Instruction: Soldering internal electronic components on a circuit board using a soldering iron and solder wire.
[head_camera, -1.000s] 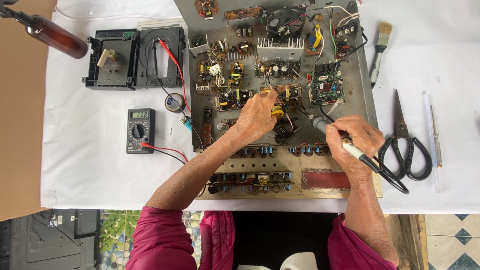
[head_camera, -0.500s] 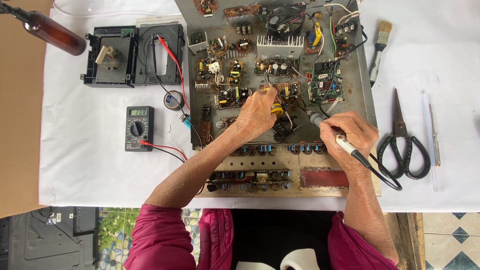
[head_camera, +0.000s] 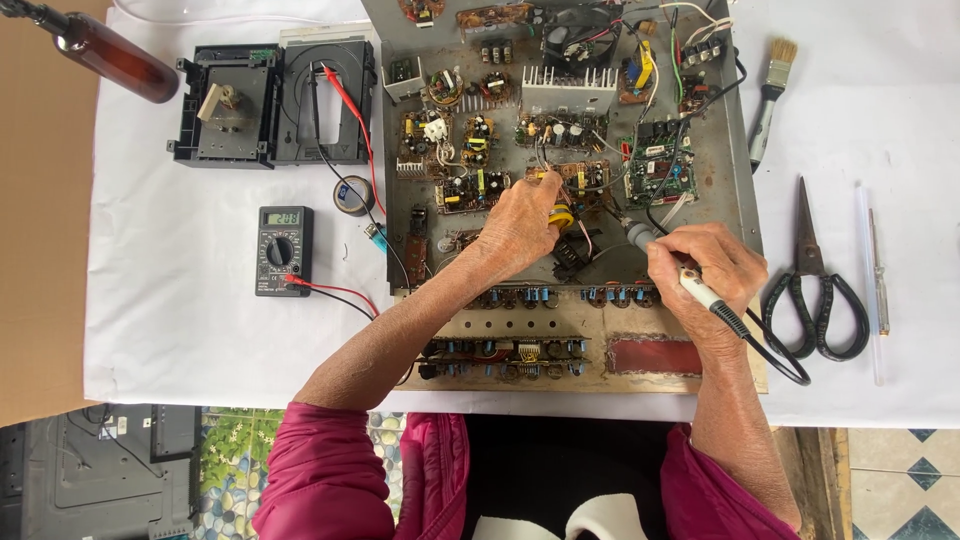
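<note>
A large metal chassis (head_camera: 720, 150) full of circuit boards, wires and small parts lies on a white cloth. My left hand (head_camera: 520, 225) rests on the boards near the middle, its fingertips pinching a yellow part (head_camera: 561, 215) among the wires. My right hand (head_camera: 705, 270) grips a soldering iron (head_camera: 700, 290) like a pen; its grey tip (head_camera: 636, 234) points left toward the yellow part. The iron's black cord (head_camera: 775, 360) loops off to the right.
A digital multimeter (head_camera: 283, 250) with red and black leads lies left of the chassis, near a tape roll (head_camera: 352, 194) and an opened black disc drive (head_camera: 270, 100). Scissors (head_camera: 815, 290), a thin screwdriver (head_camera: 877, 270) and a brush (head_camera: 768, 95) lie at right. A brown bottle (head_camera: 120, 60) sits top left.
Both hands stay at the same spot on the boards. The soldering iron's tip has shifted only slightly near the yellow part.
</note>
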